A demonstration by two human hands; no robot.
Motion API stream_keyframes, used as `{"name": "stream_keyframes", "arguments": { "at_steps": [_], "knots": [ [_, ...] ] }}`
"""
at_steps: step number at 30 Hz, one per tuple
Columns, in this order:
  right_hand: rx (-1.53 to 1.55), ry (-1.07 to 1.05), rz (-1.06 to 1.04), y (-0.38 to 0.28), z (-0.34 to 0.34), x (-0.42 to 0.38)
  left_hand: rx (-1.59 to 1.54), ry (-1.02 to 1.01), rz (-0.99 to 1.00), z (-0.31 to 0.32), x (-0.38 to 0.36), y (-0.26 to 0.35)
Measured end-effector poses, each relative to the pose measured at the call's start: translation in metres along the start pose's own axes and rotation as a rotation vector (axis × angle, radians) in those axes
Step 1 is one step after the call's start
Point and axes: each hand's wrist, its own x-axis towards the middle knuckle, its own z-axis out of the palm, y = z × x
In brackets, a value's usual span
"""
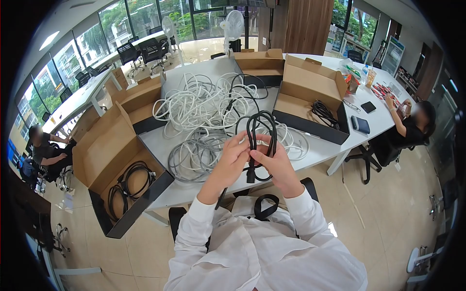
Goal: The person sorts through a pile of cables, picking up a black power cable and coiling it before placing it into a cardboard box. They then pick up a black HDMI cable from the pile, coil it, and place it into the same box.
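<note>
A looped black power cable [262, 123] is held upright in front of me, over the table's near edge. My right hand [277, 164] grips the bundle, its thumb pressed across the strands. From the other side, the fingers of my left hand [232, 160] close around the same cable. A black plug end [250, 174] hangs below the fingers, and another length of black cable drops past my left wrist. Just beyond my hands lies a tangled heap of white cables [194, 102], with grey cable coils [187, 157] at its near left.
An open cardboard box [104, 145] at the left holds coiled black cables [128, 186]. The open box [310, 80] at the right has another black coil [324, 112]. More open boxes stand behind. A wallet [360, 124] and phone [368, 107] lie near a seated person [405, 126].
</note>
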Motion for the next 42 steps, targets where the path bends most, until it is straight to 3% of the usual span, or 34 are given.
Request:
{"name": "stream_keyframes", "arguments": {
  "at_steps": [1,4,5,9,12,15,18,21,22,25,27,29,30,31,32,34,36,40,42],
  "knots": [
    [0.071,-0.013,0.032,0.001,-0.002,0.001,-0.138,-0.072,0.011,-0.007,0.000,0.000],
    [0.213,0.025,0.066,0.003,-0.008,0.005,-0.518,-0.169,-0.216,-0.027,-0.014,-0.008],
    [0.250,0.051,0.067,0.002,-0.010,0.007,-0.514,-0.144,-0.175,-0.029,-0.022,-0.010],
    [0.290,0.141,0.017,-0.012,-0.015,0.009,-0.643,-0.197,-0.371,-0.046,-0.054,-0.013],
    [0.302,0.246,-0.099,-0.017,-0.013,0.012,-0.707,-0.326,-0.375,-0.054,-0.071,-0.018],
    [0.374,0.306,-0.166,-0.015,-0.012,0.013,-0.600,-0.355,-0.295,-0.048,-0.073,-0.007],
    [0.412,0.344,-0.180,-0.014,-0.010,0.014,-0.223,-0.072,0.026,-0.029,-0.063,0.011],
    [0.367,0.360,-0.176,-0.013,-0.003,0.012,-0.002,0.081,0.344,-0.028,-0.046,0.023],
    [0.339,0.364,-0.177,-0.014,0.001,0.010,-0.085,0.081,0.329,-0.028,-0.044,0.021],
    [0.069,0.358,-0.402,-0.008,0.004,0.010,-0.259,0.125,0.232,-0.025,-0.039,0.012],
    [-0.061,0.364,-0.600,0.000,0.007,0.013,-0.381,0.210,-0.060,-0.019,-0.034,0.021],
    [-0.485,0.360,-0.737,-0.001,0.004,0.010,-0.492,0.284,-0.283,-0.015,-0.029,0.025],
    [-0.700,0.356,-0.800,-0.002,0.003,0.009,-0.564,0.302,-0.308,-0.013,-0.027,0.025],
    [-0.687,0.296,-0.859,-0.003,0.005,0.012,-0.638,0.320,-0.333,-0.012,-0.026,0.026],
    [-0.900,0.211,-1.093,-0.010,0.004,0.015,-0.711,0.338,-0.359,-0.011,-0.024,0.025],
    [-1.086,0.129,-1.310,-0.012,0.004,0.020,-0.875,0.167,-0.403,-0.022,-0.026,0.013],
    [-1.188,0.073,-1.392,-0.012,0.002,0.021,-1.088,0.024,-0.446,-0.031,-0.030,0.011],
    [-1.320,-0.034,-1.498,-0.004,0.000,0.023,-1.325,-0.043,-0.646,-0.045,-0.028,0.025],
    [-1.358,-0.088,-1.535,0.000,-0.003,0.026,-1.194,-0.012,-0.660,-0.045,-0.030,0.035]
  ]
}}
